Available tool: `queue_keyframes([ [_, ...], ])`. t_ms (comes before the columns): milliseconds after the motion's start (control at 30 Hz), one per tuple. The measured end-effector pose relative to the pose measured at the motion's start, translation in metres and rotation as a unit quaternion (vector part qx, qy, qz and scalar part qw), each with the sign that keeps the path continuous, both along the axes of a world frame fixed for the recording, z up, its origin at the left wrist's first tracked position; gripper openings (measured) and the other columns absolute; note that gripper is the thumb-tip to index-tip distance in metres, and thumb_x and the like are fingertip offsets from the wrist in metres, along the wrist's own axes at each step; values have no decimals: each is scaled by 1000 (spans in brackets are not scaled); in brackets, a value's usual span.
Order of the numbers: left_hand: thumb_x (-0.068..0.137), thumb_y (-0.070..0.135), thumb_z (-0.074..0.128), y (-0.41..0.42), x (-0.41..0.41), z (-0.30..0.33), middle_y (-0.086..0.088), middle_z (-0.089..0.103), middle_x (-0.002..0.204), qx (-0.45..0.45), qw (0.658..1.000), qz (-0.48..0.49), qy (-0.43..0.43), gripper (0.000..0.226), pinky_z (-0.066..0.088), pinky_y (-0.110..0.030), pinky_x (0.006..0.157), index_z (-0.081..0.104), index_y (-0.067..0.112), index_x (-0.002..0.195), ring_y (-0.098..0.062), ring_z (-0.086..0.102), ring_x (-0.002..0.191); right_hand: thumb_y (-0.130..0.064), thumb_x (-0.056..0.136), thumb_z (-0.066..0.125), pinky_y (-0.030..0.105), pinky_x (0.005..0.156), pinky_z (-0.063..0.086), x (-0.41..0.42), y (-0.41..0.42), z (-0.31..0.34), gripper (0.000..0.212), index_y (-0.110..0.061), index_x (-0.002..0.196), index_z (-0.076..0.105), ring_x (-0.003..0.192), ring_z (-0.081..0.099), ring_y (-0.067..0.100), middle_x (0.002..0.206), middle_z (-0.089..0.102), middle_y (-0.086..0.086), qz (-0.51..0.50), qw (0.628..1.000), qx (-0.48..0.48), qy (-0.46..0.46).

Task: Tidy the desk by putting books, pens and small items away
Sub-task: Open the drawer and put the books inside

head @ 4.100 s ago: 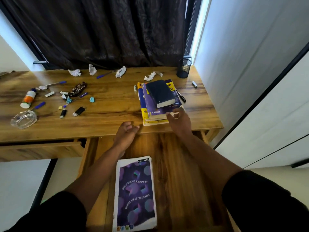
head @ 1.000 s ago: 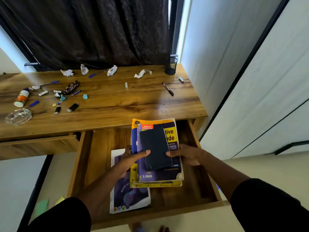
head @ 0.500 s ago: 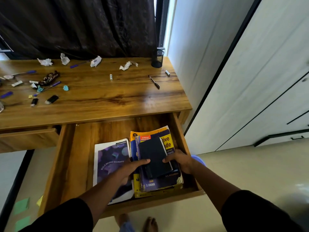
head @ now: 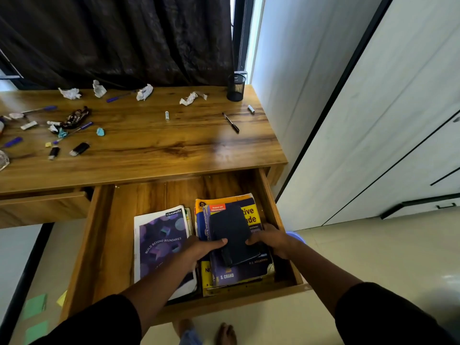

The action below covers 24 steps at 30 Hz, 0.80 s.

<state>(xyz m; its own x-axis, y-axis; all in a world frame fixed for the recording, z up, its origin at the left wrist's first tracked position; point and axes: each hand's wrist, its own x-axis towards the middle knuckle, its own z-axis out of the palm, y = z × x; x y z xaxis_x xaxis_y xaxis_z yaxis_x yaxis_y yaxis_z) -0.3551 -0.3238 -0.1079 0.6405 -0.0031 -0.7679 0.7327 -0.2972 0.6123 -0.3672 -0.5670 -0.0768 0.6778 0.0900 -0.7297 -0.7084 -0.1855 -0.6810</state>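
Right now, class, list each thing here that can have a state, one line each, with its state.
Drawer: pulled open.
Book stack: lying in the drawer.
Left hand: gripping the stack.
Right hand: gripping the stack.
Purple notebook: flat, closed.
Black pen: lying on desk.

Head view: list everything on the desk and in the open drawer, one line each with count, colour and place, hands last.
desk: one, brown wood, under the curtain
drawer: one, wood, pulled open
notebook: one, purple and white, drawer left
book stack: three at least, yellow, purple, black on top, drawer right
paper balls: four, white, desk back edge
pen cup: one, black mesh, back right corner
black pen: one, desk right
blue pens: several, desk left and back
small items: several, mixed, desk left
left hand: grips the stack's left side
right hand: grips the stack's right side
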Motion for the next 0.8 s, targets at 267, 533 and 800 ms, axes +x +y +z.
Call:
queue_keyframes([
  [267, 72, 68, 77, 6, -9, -2, 4, 69, 95, 144, 974, -123, -122, 59, 47, -27, 60, 63, 22, 106, -12, 65, 84, -29, 80, 85, 49, 104, 51, -5, 13, -6, 90, -21, 150, 30, 122, 59, 26, 135, 58, 6, 41, 994, -104, -10],
  [533, 82, 54, 75, 87, -11, 8, -11, 54, 138, 383, 892, -84, -224, 73, 51, -47, 96, 49, 18, 140, -34, 54, 124, -58, 82, 70, 42, 109, 40, 6, 93, 12, 83, -26, 148, 30, 136, 39, 26, 147, 42, 4, 97, 868, -379, -305],
  [800, 88, 51, 71, 147, -28, 3, -18, 48, 147, 324, 939, -59, -97, 78, 40, -51, 109, 36, 17, 149, -39, 46, 134, -32, 85, 68, 45, 97, 54, -6, 185, -6, 57, -30, 137, 45, 121, 59, 32, 133, 58, 7, 308, 886, -224, -263],
])
